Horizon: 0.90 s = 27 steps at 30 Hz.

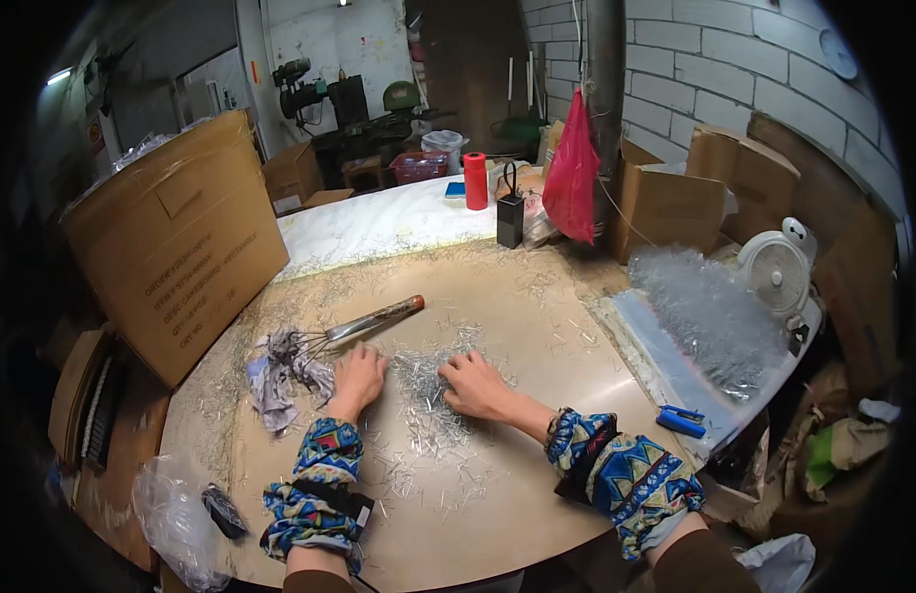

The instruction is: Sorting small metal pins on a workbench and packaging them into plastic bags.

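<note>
One table (pixel 537 494); one carton (pixel 181 247) at left, clear plastic (pixel 153 148) at its top; one tray (pixel 673 378) at right, holding a silvery heap (pixel 715 316). The left hand (pixel 359 376) and right hand (pixel 475 383) curl by uncountable mid-table pins (pixel 426 390); I can't tell what either grips.

Looks like a small workshop or factory room. Shows as much in the thin metal pieces (pixel 433 390), heaped and strewn across a broad, scuffed surface (pixel 537 484), and in a larger grey heap (pixel 710 321) on the right. Fits also with the dark machine (pixel 300 94) toward the back, the tall cardboard carton (pixel 181 277) on the left, and the open boxes (pixel 665 203) beside a bare block wall (pixel 740 59). Seems roughly kept, judging by the stained back wall (pixel 324 40) and the red plastic bag (pixel 573 178) hanging near a thick pipe (pixel 606 89).
</note>
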Motion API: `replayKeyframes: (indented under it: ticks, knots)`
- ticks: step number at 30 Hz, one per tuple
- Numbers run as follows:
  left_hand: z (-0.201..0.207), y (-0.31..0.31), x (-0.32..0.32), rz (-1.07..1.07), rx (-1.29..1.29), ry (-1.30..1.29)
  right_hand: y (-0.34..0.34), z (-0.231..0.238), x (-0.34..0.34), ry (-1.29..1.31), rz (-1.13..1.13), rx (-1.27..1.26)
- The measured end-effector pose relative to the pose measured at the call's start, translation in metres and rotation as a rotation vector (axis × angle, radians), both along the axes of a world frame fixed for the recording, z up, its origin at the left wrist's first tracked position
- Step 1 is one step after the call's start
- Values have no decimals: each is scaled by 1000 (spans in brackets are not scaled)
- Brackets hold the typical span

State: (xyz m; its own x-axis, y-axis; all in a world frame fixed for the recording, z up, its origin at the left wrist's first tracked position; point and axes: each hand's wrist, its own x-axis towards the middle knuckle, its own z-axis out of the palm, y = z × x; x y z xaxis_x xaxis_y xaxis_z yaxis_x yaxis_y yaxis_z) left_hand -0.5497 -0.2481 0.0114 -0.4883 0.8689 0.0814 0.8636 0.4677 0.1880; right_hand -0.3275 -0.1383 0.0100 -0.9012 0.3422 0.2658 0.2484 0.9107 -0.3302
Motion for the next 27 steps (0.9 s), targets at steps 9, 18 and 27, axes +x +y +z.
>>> replayKeyframes:
  ticks: [9,18,27]
  knots:
    - [15,-49,-10,-140,15,31,25,31,4,310,-26,-949]
    - [-8,-47,13,-492,112,-206,15,7,5,208,163,-320]
    - [-8,-87,7,-367,283,259,5,27,18,324,-120,-1472]
